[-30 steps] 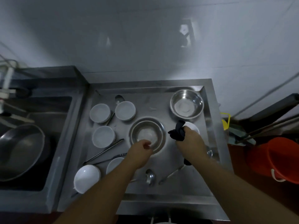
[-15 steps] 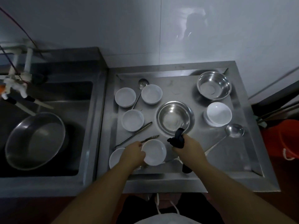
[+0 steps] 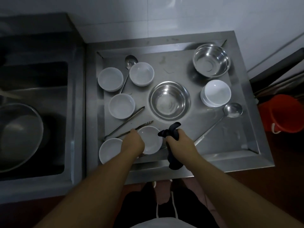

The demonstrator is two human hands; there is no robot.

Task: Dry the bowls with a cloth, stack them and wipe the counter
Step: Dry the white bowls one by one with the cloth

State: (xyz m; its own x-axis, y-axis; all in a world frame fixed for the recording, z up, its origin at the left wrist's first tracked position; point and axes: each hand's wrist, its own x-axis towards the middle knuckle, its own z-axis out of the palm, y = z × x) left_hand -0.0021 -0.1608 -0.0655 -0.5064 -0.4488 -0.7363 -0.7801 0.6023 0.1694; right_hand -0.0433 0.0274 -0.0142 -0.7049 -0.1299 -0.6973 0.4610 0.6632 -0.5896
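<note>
A: Near edge first. Left hand (image 3: 133, 142) grips the rim of a white bowl (image 3: 151, 140); its fingers curl over the bowl's left side, the fingertips hidden. Whether the bowl is off the counter (image 3: 230, 140) I cannot tell.

B: Right hand (image 3: 180, 142)?

A: Fist closed round a dark cloth (image 3: 171, 132). One end sticks up beside the bowl, the other hangs below the wrist over the counter's front lip.

B: Anything covered?

A: A second white bowl (image 3: 109, 149) sits partly under the left forearm. The tongs (image 3: 130, 125) run behind the left hand.

B: Writing, labels?

A: None legible; light is dim.

B: Farther back?

A: Steel bowl (image 3: 169, 101) mid-counter, ladle (image 3: 230, 112) to its right, stacked white bowls (image 3: 216, 93), three single white bowls on the left. A second steel bowl (image 3: 212, 60) stands in the far right corner.
</note>
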